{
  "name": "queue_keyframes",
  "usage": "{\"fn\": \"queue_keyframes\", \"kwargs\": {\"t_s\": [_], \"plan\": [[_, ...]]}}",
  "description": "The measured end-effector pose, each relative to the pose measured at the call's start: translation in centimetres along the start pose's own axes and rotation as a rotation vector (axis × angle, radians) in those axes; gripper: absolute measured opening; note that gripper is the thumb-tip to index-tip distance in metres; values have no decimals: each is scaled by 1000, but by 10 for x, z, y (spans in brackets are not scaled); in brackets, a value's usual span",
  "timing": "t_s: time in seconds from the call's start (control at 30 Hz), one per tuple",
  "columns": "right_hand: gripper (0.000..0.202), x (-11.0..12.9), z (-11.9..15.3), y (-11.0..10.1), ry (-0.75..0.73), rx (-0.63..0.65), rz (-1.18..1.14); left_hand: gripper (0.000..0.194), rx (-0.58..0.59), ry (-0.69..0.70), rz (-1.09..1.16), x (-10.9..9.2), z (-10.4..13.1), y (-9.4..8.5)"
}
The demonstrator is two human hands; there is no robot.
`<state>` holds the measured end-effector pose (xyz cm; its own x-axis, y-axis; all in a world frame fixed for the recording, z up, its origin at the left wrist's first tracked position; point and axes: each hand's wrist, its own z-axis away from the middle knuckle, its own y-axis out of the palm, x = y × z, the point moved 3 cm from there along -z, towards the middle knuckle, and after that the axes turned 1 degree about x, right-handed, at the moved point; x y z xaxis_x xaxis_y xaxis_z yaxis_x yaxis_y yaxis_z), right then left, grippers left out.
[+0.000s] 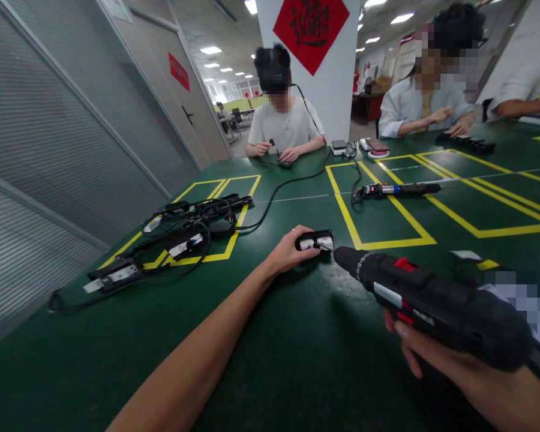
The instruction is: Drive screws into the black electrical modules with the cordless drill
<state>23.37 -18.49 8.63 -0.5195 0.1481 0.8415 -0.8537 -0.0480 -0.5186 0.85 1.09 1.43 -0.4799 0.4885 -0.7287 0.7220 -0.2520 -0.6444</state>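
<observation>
The left hand (289, 251) closes on a small black adapter (315, 240) with white labels, pressing it on the green counter (297, 360). The right hand (436, 354) grips a black electric screwdriver (432, 300); its tip touches the adapter's right end.

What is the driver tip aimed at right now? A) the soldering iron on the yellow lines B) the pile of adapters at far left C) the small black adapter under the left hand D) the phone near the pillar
C: the right hand points the power screwdriver at the small black adapter, which the left hand steadies on the green table.
</observation>
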Motion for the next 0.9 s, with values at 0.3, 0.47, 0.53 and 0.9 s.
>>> {"fn": "queue_keyframes", "kwargs": {"t_s": [0.3, 0.47, 0.53, 0.9], "plan": [[24, -10, -10, 3, -29, 113, -115, 45, -4, -2, 49, 3, 2, 1], [34, -25, -11, -1, -60, 185, -59, 45, -11, -3, 59, 3, 2, 0], [39, -29, -10, -3, -50, 190, -45, 45, -11, -5, 59, 3, 2, 0], [40, -32, -9, -2, -43, 193, -65, 45, -4, 4, 63, 4, 1, 1]]}}
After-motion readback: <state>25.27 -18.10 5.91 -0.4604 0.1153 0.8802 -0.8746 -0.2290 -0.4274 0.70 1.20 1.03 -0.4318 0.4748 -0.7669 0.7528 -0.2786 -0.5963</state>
